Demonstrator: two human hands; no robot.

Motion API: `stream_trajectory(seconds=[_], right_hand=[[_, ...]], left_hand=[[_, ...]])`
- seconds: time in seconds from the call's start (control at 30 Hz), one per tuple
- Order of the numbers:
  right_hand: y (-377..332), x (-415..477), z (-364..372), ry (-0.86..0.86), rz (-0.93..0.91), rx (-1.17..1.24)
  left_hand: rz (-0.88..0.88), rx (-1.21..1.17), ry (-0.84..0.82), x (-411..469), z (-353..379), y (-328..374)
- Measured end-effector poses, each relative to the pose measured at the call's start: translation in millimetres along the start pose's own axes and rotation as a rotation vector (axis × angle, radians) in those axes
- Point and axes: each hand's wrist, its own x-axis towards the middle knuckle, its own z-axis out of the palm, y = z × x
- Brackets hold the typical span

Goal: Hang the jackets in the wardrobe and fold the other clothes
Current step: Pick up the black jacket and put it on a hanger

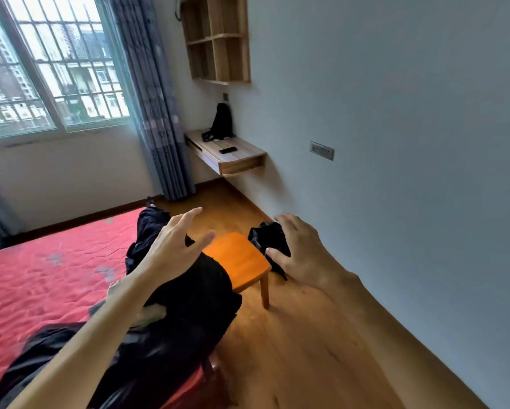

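Head view shows the right hand grasping a small crumpled black garment, with the fingers over its top and the thumb pressing its near side. Just left of this grip stands an orange stool. Further left, the left hand is released, fingers spread, above a pile of black clothes lying at the edge of the red bed.

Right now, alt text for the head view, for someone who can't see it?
The right hand grips a crumpled black garment near a small orange stool, while the left hand hovers open over dark clothes piled on a red bed. Beyond are a barred window, curtain and wall-mounted desk.
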Motion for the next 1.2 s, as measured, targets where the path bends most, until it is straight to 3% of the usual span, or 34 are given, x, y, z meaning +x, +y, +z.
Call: stream_trajectory(seconds=[0.37, 0.7, 1.2], right_hand=[[28, 135, 76, -0.111, -0.151, 0.050], [-2, 303, 159, -0.193, -0.318, 0.055], [-41, 480, 330, -0.540, -0.523, 0.203]], left_hand=[[-0.230, -0.018, 0.129, 49, -2, -109], [-0.352, -0.044, 0.141, 152, -10, -219], [-0.751, -0.167, 0.129, 219, 34, -343]])
